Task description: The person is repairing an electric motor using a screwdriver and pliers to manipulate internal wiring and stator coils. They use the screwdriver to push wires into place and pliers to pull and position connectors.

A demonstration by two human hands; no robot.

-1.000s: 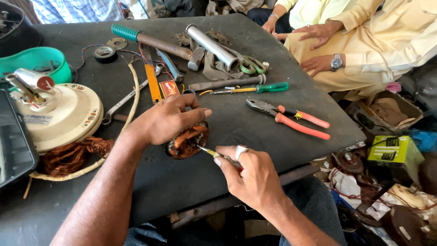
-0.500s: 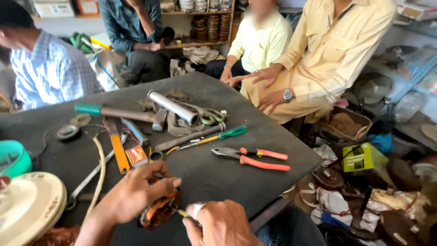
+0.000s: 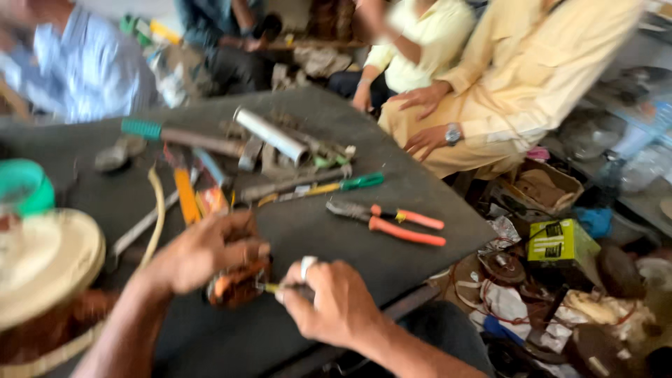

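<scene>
The picture is blurred by head motion. My left hand (image 3: pixel 203 252) presses down on a small copper-wound coil part (image 3: pixel 234 285) on the dark table (image 3: pixel 434 210). My right hand (image 3: pixel 329 301), with a ring on one finger, grips a thin yellow-handled tool (image 3: pixel 274 288) whose tip points into the coil. Both hands meet at the table's near edge.
Orange-handled pliers (image 3: pixel 395 222), a green-handled screwdriver (image 3: pixel 329 186), a metal tube (image 3: pixel 271 134) and other tools lie behind my hands. A cream round fan housing (image 3: pixel 42 262) and a green bowl (image 3: pixel 24 185) sit left. People sit beyond the table; clutter and a green box (image 3: pixel 556 241) lie right.
The view has swung up and to the right, showing the seated people and the floor clutter. My hands stay on the coil and the thin tool.
</scene>
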